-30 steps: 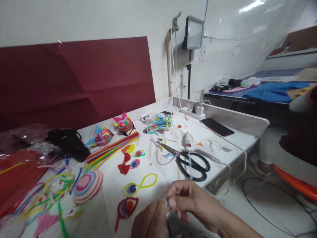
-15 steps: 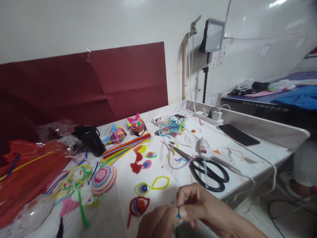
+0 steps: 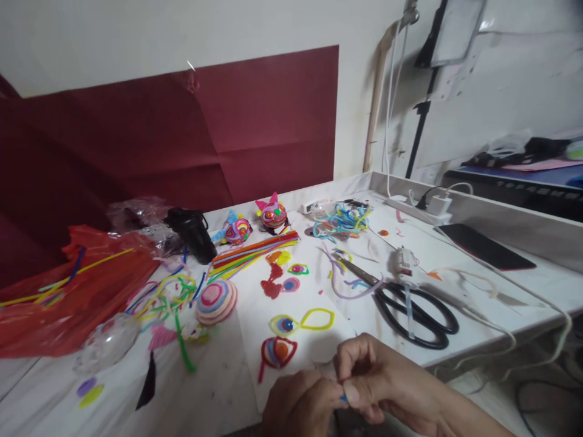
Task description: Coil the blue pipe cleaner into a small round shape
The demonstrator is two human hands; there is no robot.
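At the lower edge of the head view, my left hand (image 3: pixel 298 405) and my right hand (image 3: pixel 371 379) meet, with thumbs and fingertips pinched together. Between them shows a small blue piece (image 3: pixel 344 398), mostly hidden by the fingers; it may be part of a pipe cleaner. Just beyond the hands lies a white paper sheet (image 3: pixel 249 349). On it are a red-rimmed pipe-cleaner eye (image 3: pixel 279 352), a yellow-rimmed eye with a blue centre (image 3: pixel 286 325) and a yellow leaf-shaped loop (image 3: pixel 319 318). Smaller coiled shapes, including a pink and blue disc (image 3: pixel 291 284), lie farther up.
Black-handled scissors (image 3: pixel 410 312) and a glue gun (image 3: pixel 407 262) lie to the right, near a phone (image 3: pixel 485 246) and cables. Leftward are a striped dome (image 3: pixel 217 301), pipe cleaners (image 3: pixel 255 252) and a red plastic bag (image 3: pixel 104 273). Two decorated heads (image 3: pixel 272 213) stand behind.
The view has swung left and slightly down, so the table items appear farther right. Both hands keep their pinch on the small blue piece, which now shows a little less.
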